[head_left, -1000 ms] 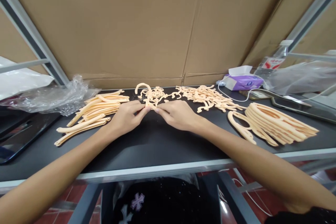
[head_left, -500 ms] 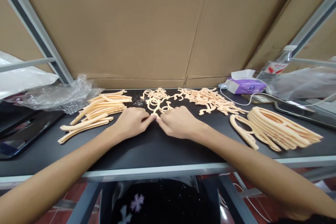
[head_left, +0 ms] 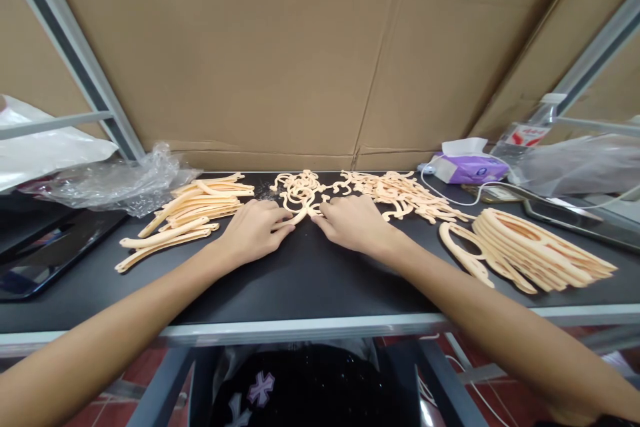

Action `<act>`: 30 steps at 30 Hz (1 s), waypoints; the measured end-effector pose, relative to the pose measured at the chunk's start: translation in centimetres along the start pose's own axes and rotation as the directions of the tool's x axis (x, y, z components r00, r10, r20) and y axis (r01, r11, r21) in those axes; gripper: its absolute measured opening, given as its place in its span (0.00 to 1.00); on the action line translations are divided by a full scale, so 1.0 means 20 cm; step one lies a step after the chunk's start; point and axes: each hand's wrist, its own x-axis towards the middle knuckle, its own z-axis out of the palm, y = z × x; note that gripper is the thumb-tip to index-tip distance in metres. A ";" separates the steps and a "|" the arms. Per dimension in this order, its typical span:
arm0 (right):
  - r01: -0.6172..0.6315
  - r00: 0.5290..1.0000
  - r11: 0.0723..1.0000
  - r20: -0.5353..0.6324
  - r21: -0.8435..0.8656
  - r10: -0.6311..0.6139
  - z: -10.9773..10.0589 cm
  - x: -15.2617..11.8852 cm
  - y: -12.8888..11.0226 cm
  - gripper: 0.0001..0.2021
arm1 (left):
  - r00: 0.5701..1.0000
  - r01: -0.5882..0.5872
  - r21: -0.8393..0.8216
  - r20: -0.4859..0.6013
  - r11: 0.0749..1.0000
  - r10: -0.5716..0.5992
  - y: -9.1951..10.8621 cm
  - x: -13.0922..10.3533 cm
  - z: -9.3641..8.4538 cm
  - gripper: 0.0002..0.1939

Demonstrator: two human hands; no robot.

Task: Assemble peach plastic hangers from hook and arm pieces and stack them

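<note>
My left hand [head_left: 257, 230] is closed on one end of a pale curved piece [head_left: 299, 216] at the middle of the black table. Bent fingers of my right hand [head_left: 353, 223] close on the piece's other side, with the fingertips partly hidden. Just behind both hands lies a pile of small curled pieces [head_left: 303, 183]. Long pale strips [head_left: 200, 203] are heaped left of my left hand. Beyond my right hand spreads a pile of small curved pieces [head_left: 400, 190].
Looped pale frames [head_left: 530, 250] lie stacked at the right. A purple tissue pack [head_left: 470, 167], a cable and a bottle [head_left: 527, 133] are at the back right. Clear plastic wrap [head_left: 120, 187] and a dark glossy device [head_left: 45, 253] sit at the left.
My hands have moved slightly apart, from touching fingertips to either side of the pale piece, which now shows more between them. The view has shifted slightly.
</note>
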 end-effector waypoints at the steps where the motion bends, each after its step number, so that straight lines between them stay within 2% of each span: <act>1: -0.010 1.000 1.000 -0.011 0.004 0.010 -0.02 0.00 0.01 0.23 | 1.000 0.001 0.006 -0.014 1.000 -0.001 0.00 0.00 0.00 0.12; 4: -0.031 0.998 0.996 -0.059 0.080 0.036 -0.09 -0.04 0.03 0.21 | 0.999 -0.027 0.032 -0.029 0.999 0.028 0.03 0.00 -0.05 0.12; 7: 0.003 0.997 0.974 -0.082 0.227 0.016 -0.12 -0.16 0.02 0.18 | 0.998 -0.055 0.048 0.041 0.997 0.053 0.11 -0.06 -0.12 0.11; 12: 0.165 0.981 0.922 -0.152 0.351 -0.117 -0.01 -0.43 -0.04 0.17 | 0.991 -0.050 -0.041 0.121 0.998 0.054 0.23 -0.27 -0.19 0.16; 14: 0.142 0.983 0.913 -0.166 0.381 -0.084 0.04 -0.49 -0.06 0.18 | 0.988 -0.011 -0.089 0.152 0.996 0.024 0.24 -0.33 -0.19 0.18; 17: 0.093 0.990 0.913 -0.137 0.398 -0.041 0.07 -0.50 -0.07 0.21 | 0.983 0.038 -0.096 0.183 0.995 -0.020 0.24 -0.37 -0.17 0.20; 22: 0.040 0.996 0.918 -0.093 0.394 -0.003 0.06 -0.49 -0.08 0.22 | 0.978 0.098 -0.059 0.190 0.993 -0.085 0.25 -0.37 -0.15 0.22; 30: -0.002 1.000 0.911 -0.008 0.413 0.006 0.05 -0.50 -0.09 0.27 | 0.968 0.132 -0.025 0.219 0.991 -0.124 0.27 -0.38 -0.13 0.25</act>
